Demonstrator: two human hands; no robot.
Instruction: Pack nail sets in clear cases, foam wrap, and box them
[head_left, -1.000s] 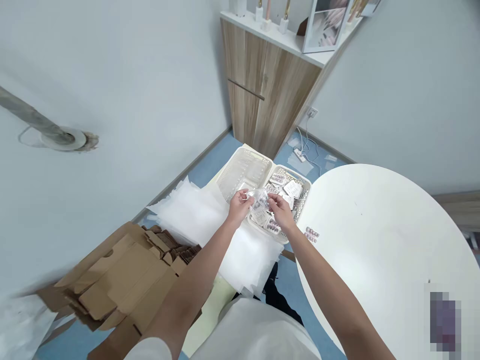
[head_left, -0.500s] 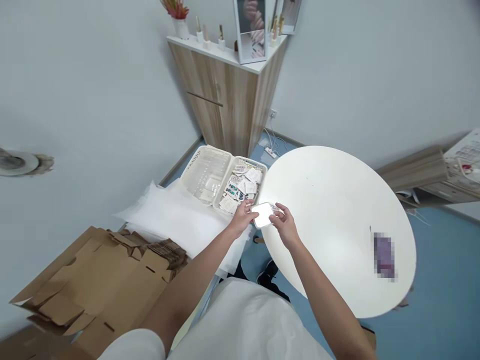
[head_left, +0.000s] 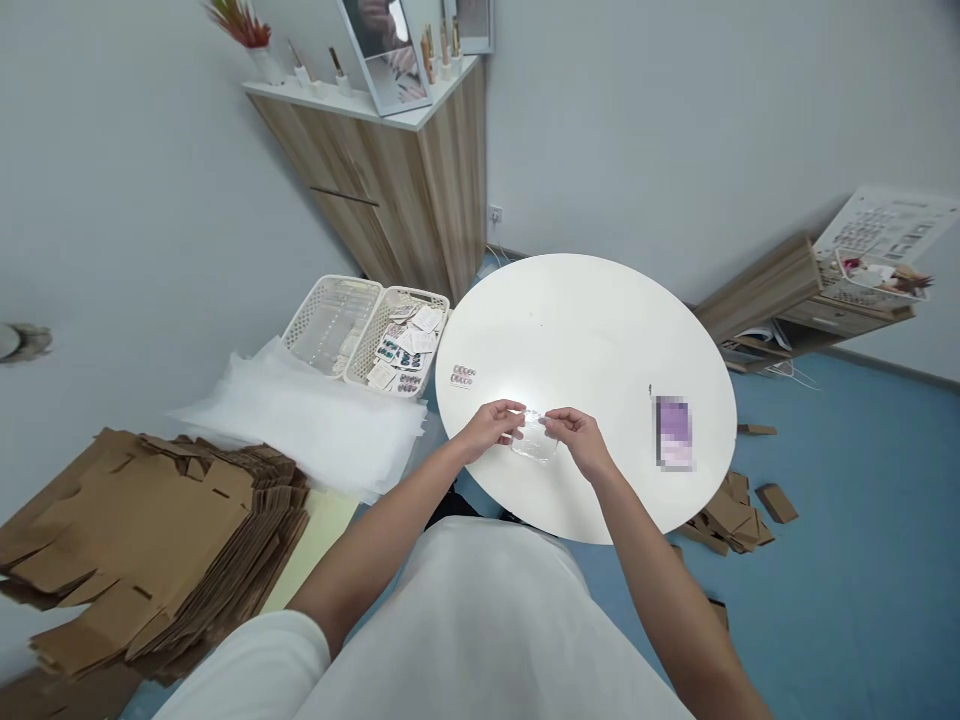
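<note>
Above the round white table, near its front edge, I hold a small clear see-through plastic packet (head_left: 534, 442) by its upper edge. My left hand (head_left: 489, 430) pinches its left top corner between thumb and fingers. At the right top corner, my right hand (head_left: 579, 438) is closed on it the same way. Glare makes it hard to tell whether it is a pouch or a thin case. A small set of purplish press-on nails (head_left: 463, 377) lies on the table, up and left of my left hand.
White baskets with nail cards (head_left: 409, 345) stand left of the round table (head_left: 592, 310). White sheets (head_left: 322, 410) and stacked flat cardboard boxes (head_left: 172, 520) lie further left. A blurred purple object (head_left: 675, 432) rests on the table's right side. Cardboard pieces (head_left: 739, 515) lie on the floor.
My view has swung right, and my hands are now over the table. The object between them looked bright white before and appears clear now. The nail set now lies on the table.
</note>
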